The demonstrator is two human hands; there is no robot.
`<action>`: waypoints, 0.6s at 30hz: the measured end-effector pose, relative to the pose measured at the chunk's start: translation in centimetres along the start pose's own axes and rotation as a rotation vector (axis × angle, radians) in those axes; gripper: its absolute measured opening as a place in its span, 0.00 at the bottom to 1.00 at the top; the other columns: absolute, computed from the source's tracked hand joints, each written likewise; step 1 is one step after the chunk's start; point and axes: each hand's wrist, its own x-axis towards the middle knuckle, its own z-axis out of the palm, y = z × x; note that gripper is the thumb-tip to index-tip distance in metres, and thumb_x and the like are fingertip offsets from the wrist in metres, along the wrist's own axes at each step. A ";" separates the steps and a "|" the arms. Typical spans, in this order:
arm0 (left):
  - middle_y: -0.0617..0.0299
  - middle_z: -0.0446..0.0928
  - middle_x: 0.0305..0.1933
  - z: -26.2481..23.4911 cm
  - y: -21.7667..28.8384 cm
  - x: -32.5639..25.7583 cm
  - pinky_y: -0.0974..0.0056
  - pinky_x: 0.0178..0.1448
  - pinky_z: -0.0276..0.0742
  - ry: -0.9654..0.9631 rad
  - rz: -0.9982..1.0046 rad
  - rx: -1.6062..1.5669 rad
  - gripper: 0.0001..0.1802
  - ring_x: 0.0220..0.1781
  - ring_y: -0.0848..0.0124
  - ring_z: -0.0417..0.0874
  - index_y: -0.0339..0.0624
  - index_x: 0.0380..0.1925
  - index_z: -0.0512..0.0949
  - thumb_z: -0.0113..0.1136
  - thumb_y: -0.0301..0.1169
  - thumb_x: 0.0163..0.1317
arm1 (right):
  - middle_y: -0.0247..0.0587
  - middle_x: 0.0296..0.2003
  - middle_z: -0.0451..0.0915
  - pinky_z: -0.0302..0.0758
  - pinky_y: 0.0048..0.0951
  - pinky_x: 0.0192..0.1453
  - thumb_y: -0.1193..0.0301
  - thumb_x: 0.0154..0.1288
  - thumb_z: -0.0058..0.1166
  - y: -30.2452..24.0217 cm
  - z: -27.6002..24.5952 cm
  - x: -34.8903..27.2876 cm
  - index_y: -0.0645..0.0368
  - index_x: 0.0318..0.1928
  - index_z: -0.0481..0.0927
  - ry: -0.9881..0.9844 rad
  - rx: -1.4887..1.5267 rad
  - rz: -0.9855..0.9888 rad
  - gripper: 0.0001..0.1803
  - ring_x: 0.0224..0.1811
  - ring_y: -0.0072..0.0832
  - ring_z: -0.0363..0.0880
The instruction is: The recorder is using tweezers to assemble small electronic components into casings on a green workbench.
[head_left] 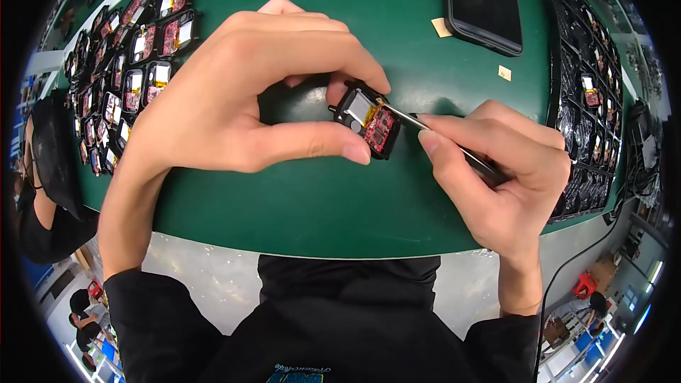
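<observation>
Between the thumb and fingers of my left hand (245, 92) is a small black device housing (380, 132), tilted above the green table. Inside it show a red circuit board, a silver battery, a small grey disc and a bit of yellow tape. My right hand (507, 167) pinches slim dark tweezers (474, 159). Their tip meets the housing at the upper end of the board, near the yellow tape. Whether the tip grips anything there is too small to tell.
Rows of similar open housings (135, 89) cover the table's left side. A black tray (574, 99) with more of them lies at the right. A black phone-like slab (486, 3) and small paper pieces (504, 73) rest at the back right. Another person's arm (44, 195) shows at far left.
</observation>
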 end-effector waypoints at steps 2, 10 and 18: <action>0.63 0.85 0.34 0.2 -0.1 0.0 0.61 0.52 0.69 0.011 0.036 -0.025 0.32 0.35 0.68 0.80 0.37 0.49 0.92 0.89 0.45 0.48 | 0.33 0.24 0.82 0.63 0.22 0.27 0.87 0.59 0.71 0.0 0.0 -0.1 0.66 0.42 0.95 0.000 -0.002 0.005 0.11 0.23 0.16 0.74; 0.62 0.87 0.35 0.1 0.0 0.2 0.60 0.55 0.69 -0.007 0.056 -0.008 0.30 0.38 0.66 0.84 0.35 0.49 0.92 0.88 0.43 0.49 | 0.33 0.23 0.82 0.62 0.22 0.27 0.86 0.59 0.72 0.0 0.1 0.1 0.66 0.41 0.95 0.012 -0.035 -0.018 0.09 0.22 0.15 0.72; 0.62 0.87 0.36 -0.1 0.2 0.2 0.60 0.53 0.69 -0.018 0.035 0.003 0.30 0.37 0.66 0.83 0.35 0.48 0.92 0.88 0.43 0.49 | 0.33 0.23 0.82 0.61 0.22 0.26 0.84 0.59 0.74 0.3 0.0 -0.1 0.67 0.40 0.95 0.007 0.000 -0.016 0.08 0.22 0.15 0.72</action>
